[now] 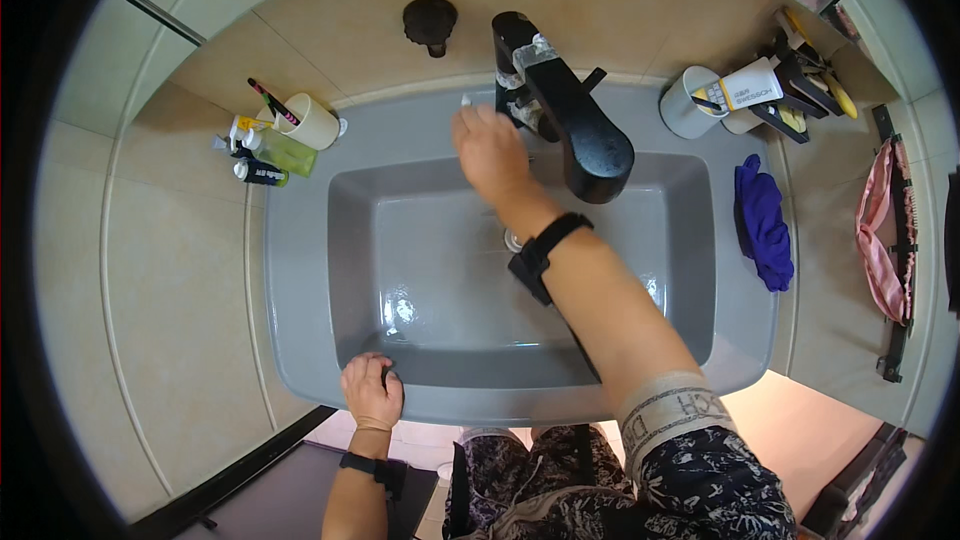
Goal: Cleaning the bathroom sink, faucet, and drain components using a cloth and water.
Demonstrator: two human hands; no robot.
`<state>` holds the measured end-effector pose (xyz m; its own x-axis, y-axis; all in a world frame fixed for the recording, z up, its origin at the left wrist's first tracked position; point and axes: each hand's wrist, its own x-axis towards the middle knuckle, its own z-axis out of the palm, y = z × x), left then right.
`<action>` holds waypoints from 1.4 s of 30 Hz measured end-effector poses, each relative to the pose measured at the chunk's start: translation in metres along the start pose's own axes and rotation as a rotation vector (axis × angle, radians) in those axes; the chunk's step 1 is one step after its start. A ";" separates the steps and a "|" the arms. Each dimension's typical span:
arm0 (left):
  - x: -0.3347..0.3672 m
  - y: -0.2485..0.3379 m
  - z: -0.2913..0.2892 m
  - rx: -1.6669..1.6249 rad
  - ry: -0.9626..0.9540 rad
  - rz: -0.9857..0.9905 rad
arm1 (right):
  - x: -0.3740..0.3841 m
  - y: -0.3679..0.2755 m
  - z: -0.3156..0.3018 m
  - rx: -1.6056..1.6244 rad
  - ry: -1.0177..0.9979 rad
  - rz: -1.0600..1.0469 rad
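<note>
The grey sink (pixel 300 270) fills the middle of the view. My right hand (pixel 490 155) reaches across the basin to the back ledge, just left of the black faucet (pixel 597 145). Its fingers are closed, and a small white bit (pixel 467 100) shows at the fingertips; what it is I cannot make out. At the front left, my left hand (pixel 372 395) rests on the sink's front rim, fingers bent together over the edge. Under my right wrist, the drain (pixel 513 240) is partly hidden. Wet shine shows on the basin floor.
A cup (pixel 313 122) with toothbrushes and several bottles, one a green bottle (pixel 285 152), crowd the left ledge. On the right stand a white cup (pixel 692 105), a white tube (pixel 750 86) and a purple cloth (pixel 764 225). A pink headband (pixel 880 235) hangs at the right wall.
</note>
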<state>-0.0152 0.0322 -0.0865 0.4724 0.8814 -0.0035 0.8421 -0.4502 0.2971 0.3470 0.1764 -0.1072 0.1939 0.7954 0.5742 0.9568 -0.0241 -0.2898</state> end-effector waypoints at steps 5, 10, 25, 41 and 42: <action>-0.003 -0.005 -0.003 -0.009 0.004 -0.027 | -0.013 -0.007 -0.002 -0.064 -0.210 0.254; -0.004 -0.008 -0.002 -0.047 0.024 -0.023 | -0.057 0.032 -0.055 0.032 -0.052 0.164; -0.004 -0.007 -0.008 -0.099 0.081 -0.039 | -0.048 -0.016 -0.032 -0.080 -0.120 0.403; -0.012 -0.016 0.003 -0.017 0.075 0.027 | -0.158 -0.025 -0.242 2.114 -0.091 1.118; -0.012 -0.014 0.004 -0.006 0.068 0.046 | -0.167 -0.023 -0.257 2.085 -0.050 1.129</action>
<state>-0.0317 0.0276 -0.0949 0.4918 0.8675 0.0747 0.8182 -0.4897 0.3013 0.3482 -0.1116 -0.0001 0.2463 0.9222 -0.2981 -0.8853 0.0889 -0.4564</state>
